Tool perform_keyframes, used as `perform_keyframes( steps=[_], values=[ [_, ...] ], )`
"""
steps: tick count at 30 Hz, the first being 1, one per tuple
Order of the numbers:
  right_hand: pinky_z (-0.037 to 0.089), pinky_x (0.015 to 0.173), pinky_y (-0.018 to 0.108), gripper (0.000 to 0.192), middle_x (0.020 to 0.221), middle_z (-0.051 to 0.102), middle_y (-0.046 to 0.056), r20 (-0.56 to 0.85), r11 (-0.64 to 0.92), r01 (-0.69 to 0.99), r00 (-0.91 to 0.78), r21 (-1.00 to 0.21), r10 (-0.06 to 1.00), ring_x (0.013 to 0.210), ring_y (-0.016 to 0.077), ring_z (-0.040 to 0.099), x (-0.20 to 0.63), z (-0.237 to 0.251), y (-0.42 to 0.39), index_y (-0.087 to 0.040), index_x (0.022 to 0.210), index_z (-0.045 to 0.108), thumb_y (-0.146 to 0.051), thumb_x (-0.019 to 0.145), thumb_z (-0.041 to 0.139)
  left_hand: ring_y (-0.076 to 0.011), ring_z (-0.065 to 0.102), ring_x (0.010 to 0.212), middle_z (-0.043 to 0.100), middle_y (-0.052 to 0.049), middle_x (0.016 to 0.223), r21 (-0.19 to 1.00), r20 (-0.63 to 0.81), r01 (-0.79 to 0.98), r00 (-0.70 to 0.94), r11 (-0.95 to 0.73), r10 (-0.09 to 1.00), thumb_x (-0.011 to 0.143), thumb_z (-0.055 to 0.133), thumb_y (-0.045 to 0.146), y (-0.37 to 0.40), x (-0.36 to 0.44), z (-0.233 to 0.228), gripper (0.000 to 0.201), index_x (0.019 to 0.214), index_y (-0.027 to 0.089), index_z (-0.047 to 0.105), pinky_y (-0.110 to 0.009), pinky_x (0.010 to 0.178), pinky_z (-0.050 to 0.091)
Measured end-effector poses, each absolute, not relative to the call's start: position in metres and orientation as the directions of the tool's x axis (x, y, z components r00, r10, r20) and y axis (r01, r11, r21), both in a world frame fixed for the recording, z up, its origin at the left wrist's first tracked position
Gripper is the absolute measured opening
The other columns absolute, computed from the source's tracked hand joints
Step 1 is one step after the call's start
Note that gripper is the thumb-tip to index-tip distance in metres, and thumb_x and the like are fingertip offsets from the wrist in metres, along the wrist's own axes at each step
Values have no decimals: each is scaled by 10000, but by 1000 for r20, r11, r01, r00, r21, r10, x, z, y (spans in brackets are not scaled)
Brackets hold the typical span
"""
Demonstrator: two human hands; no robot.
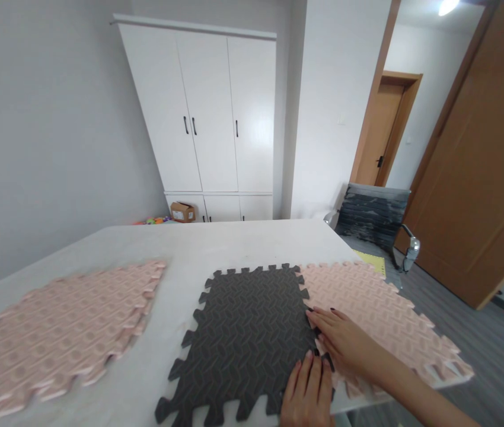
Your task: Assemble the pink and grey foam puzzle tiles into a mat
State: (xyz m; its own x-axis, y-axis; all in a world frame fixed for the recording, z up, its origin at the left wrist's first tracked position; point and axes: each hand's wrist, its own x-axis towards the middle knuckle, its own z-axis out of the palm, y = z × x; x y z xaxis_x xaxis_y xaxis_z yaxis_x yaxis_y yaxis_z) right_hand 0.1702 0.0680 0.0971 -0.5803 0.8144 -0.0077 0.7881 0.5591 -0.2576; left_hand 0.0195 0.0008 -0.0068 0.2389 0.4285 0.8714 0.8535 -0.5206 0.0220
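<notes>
While both hands (323,362) press flat — grey tile (247,338) | pink tile (376,314) adjoining | pink stack (65,326) apart

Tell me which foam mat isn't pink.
The dark grey mat in the middle, under both hands; the mat joined on its right and the stack at left are pink.

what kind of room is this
Probably a room in a home or small office: a white wardrobe along the back wall, wooden doors on the right, and a large white table bearing foam puzzle mats.
</notes>
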Motion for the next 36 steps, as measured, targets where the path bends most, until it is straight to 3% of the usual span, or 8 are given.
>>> perform_keyframes(
  steps=[8,16,21,25,32,36],
  values=[
    [250,1115,476,517,1494,312,51,42,594,772,-602,-226,797,1378,207,265,170,107,104,-198,1415,362,-334,923,284,-167,608,1074,703,-4,1062,32,890,840,222,-541,398,832,335,180,6,21,-16,409,1092,217,649,-303,884,477],
    [250,1112,452,584,1476,344,90,1,588,757,-613,-287,790,1361,212,300,166,96,119,-166,1430,330,-466,936,243,-158,620,1043,706,12,1056,17,892,850,225,-527,392,877,288,212,9,22,-17,426,1097,216,653,-281,897,453],
    [190,1117,506,601,1477,341,105,23,551,798,-563,-244,826,1367,222,288,158,101,151,-164,1433,314,-489,932,244,-156,611,1058,699,19,1077,23,888,847,227,-530,401,898,245,207,9,22,-17,452,1117,218,640,-287,911,433],
    [221,1109,466,617,1478,332,124,58,521,829,-521,-202,852,1367,223,285,147,85,165,-128,1418,343,-492,933,233,-146,615,1045,705,31,1057,6,892,855,230,-519,389,884,266,169,8,22,-16,438,1094,222,646,-293,893,444],
    [200,1121,456,650,1507,265,107,52,521,824,-524,-221,850,1389,213,235,152,74,163,-133,1447,276,-519,926,235,-143,610,1061,706,11,1055,3,876,856,247,-517,414,888,330,211,7,21,-16,379,1109,230,638,-278,915,441],
    [182,1129,458,631,1516,239,92,48,507,830,-511,-231,858,1398,202,208,152,79,160,-144,1456,251,-493,929,239,-142,627,1031,713,-12,1018,28,907,848,201,-530,370,888,318,219,8,22,-13,387,1098,219,643,-272,921,452]
  ],
)
